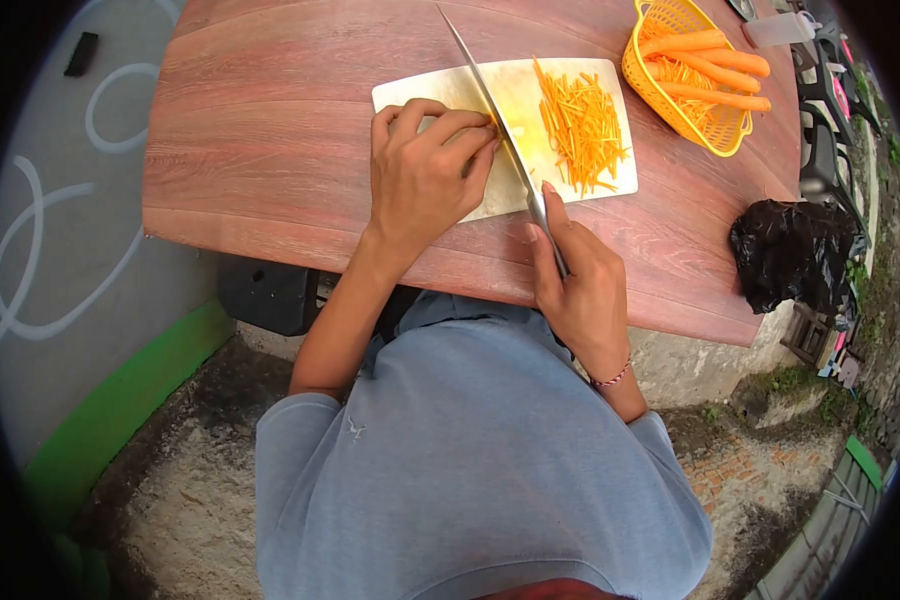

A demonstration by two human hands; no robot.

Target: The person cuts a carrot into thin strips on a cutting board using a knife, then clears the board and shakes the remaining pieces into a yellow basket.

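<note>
My right hand grips the handle of a long kitchen knife, its blade pointing away across a white cutting board. Close against the blade's left side, my left hand has its fingers curled and pressed together on the board. A bit of orange shows at those fingertips, seemingly a piece of carrot, mostly hidden by the fingers. To the right of the blade lies a loose pile of carrot strips on the board.
A yellow plastic basket with whole peeled carrots and more strips stands at the upper right of the wooden table. Beyond it is a translucent bottle. A black plastic bag hangs at the table's right edge.
</note>
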